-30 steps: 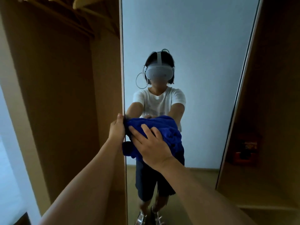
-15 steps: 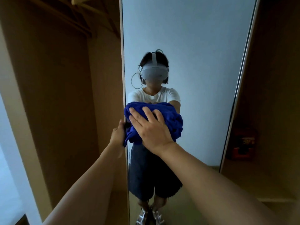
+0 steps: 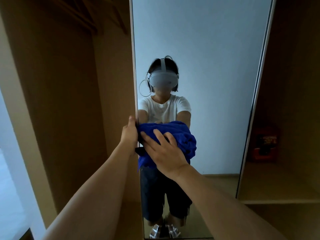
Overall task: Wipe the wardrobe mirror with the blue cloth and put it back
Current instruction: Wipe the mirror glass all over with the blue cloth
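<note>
The right hand (image 3: 166, 151) is pressing the blue cloth (image 3: 181, 135) flat against the wardrobe mirror (image 3: 216, 66), its fingers (image 3: 158, 134) lying spread wide and fairly straight over the bunched fabric rather than curling round it. The cloth is sitting low on the glass, close to the mirror's left edge, with folds bulging out to the right of the hand and a corner hanging below the palm. The left hand (image 3: 129, 135) is gripping that left edge of the mirror door, thumb pointing up along the frame and the other fingers wrapping round behind it, out of sight; it is touching the cloth's left end. The glass is reflecting a person in a white shirt and dark shorts wearing a headset, both arms reaching forward. To the left, a wooden wardrobe compartment (image 3: 69, 101) is standing open and dim. To the right, a red object (image 3: 265, 144) is sitting on a shelf (image 3: 280, 201), too dark to identify.
</note>
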Motion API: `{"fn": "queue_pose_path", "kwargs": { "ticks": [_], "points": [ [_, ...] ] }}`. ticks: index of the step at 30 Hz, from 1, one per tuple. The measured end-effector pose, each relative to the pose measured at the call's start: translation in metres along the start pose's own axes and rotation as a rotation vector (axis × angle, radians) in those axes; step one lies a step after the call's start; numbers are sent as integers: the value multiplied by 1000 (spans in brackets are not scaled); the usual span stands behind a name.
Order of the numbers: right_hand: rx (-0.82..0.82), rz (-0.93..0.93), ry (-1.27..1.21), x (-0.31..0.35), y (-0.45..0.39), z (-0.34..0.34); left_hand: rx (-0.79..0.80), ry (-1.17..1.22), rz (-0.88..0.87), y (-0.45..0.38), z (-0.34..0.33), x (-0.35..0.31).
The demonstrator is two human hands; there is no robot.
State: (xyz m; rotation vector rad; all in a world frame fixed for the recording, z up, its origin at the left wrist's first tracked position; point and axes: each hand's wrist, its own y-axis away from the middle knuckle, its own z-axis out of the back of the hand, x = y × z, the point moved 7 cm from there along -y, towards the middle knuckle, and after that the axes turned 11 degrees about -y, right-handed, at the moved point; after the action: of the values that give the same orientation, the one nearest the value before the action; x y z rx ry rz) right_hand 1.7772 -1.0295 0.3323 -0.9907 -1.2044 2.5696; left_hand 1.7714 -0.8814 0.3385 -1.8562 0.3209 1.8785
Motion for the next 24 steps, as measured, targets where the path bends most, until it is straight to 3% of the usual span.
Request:
{"fn": "queue_pose_path", "kwargs": {
  "ticks": [11,19,24],
  "points": [
    [124,242,67,5,23,-9,-45,-110,-51,-2,-4,20],
    [-96,16,16,-71,-18,37,-86,-44,-43,2,-6,29],
    [-98,15,17,-56,20,15,-165,-5,-67,6,-9,42]
  ]
}}
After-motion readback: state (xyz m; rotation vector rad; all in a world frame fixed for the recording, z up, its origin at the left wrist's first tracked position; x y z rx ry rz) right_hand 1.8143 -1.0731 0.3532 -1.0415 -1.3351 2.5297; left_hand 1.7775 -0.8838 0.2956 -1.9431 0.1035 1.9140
